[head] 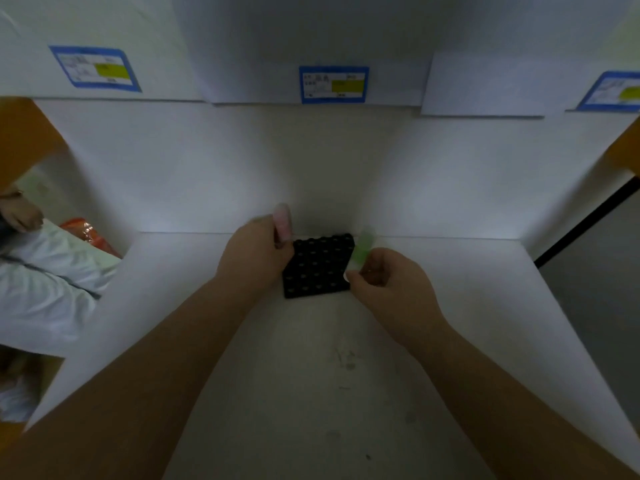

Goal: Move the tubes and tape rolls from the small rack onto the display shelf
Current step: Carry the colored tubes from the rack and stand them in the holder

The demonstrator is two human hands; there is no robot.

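Two bare hands reach into a white-walled shelf compartment, and each holds one tube, so two tubes are in view. The left hand [258, 251] has its fingers curled round a pale pink translucent tube [282, 220], which stands nearly upright with its rounded top above the fingers, just beside the far left corner of the rack. The right hand [384, 280] pinches a pale green translucent tube [363, 249] between thumb and fingers; this tube leans slightly, its lower white end at the thumb and its upper end over the rack's right edge. Between the two hands lies one small black square rack [317, 266] with rows of round holes, flat on the white compartment floor [311, 393]; motion blur hides whether any hole is filled, and no tape rolls can be made out. The rack sits close to the back wall [242, 168], its far edge near the seam where floor meets wall. The floor in front of the rack, between the forearms, is open and bears only faint scuff marks. Above, three blue-bordered white labels with yellow patches are fixed along the white shelf front: the left label [95, 67], the middle label [333, 84] and the right label [614, 91], cut by the frame edge. At left, beyond the side wall, lies crumpled white plastic wrapping [52, 271] with an orange packet [90, 233] beside it.
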